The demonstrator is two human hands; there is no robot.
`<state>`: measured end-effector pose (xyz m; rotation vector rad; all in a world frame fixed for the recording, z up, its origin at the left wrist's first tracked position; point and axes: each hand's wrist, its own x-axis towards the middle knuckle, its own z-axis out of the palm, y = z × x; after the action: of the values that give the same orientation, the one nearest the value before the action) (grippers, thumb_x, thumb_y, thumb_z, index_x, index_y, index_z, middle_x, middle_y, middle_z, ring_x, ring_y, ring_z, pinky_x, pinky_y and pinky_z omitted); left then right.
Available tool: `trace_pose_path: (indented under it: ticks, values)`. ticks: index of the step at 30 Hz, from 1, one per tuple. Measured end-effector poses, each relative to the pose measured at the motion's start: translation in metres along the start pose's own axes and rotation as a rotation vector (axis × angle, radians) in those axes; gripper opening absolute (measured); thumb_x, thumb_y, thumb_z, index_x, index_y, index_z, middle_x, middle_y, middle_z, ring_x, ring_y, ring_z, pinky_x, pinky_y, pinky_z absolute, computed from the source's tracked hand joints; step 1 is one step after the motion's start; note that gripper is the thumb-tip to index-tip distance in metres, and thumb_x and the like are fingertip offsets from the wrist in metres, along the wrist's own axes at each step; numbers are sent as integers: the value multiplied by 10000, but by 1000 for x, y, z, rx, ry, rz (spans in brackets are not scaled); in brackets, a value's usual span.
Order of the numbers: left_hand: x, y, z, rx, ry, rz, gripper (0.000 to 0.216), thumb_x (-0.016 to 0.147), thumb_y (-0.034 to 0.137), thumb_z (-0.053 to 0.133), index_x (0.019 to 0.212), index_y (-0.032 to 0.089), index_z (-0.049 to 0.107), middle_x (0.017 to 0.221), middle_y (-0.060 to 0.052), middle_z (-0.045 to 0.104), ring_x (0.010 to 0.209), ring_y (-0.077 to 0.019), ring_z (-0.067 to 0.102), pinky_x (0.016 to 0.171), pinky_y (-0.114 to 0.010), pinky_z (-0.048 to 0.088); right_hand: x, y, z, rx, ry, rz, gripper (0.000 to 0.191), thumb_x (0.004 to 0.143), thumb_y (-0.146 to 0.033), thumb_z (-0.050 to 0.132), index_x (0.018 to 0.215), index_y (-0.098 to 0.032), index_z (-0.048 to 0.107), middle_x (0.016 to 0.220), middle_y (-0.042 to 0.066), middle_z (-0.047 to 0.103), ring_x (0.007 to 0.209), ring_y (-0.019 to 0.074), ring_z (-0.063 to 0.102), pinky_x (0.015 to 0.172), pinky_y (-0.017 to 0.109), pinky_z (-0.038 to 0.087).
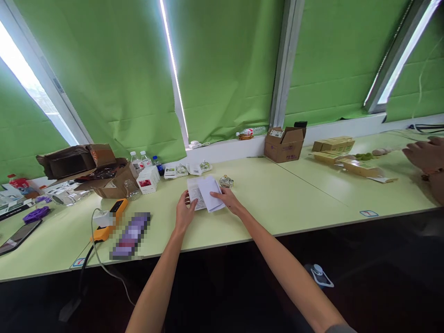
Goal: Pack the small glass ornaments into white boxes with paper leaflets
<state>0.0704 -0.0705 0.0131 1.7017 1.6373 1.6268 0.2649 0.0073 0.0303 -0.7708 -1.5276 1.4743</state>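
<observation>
My left hand [185, 213] is closed on a printed white sheet [194, 194] covered in small text, held by its left edge. My right hand [229, 200] pinches a blank white folded paper [209, 192] at its right side. This folded paper overlaps the printed sheet, and both are held above the table. Just behind my right hand lies a small coiled, shiny bundle [226, 181]; its kind is unclear. Beyond the papers, two similar coils, a nearer one [181, 169] and a farther one [205, 165], lie beside small white boxes [194, 169].
On the left are a white carton [148, 179], bottles [157, 165], an open cardboard box [114, 182], an orange power strip [110, 219] and a blurred-out phone-like item [132, 235]. Right, a brown box [284, 144] and yellow cartons [333, 144]. Another person's hand [425, 155] is at far right.
</observation>
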Motion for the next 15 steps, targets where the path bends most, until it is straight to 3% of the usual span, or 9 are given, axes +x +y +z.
trace_pose_path:
  ticks: [8,15]
  values:
    - [2,-6,2,0,-5,-9,507,828,328,644,1287,192,478,1128,-114,654,952,-209,648,811,-367,539,2,1,-2,-28,77,-60,404,682,-491,726,894,-148,690,848,49,687,727,191,612,616,273,471]
    - [1,-8,2,-30,-57,-35,471,845,305,626,1283,206,485,1149,-115,659,959,-209,663,834,-381,536,1,2,-2,-21,4,12,379,683,-459,734,877,-136,694,834,63,701,714,195,625,600,269,456]
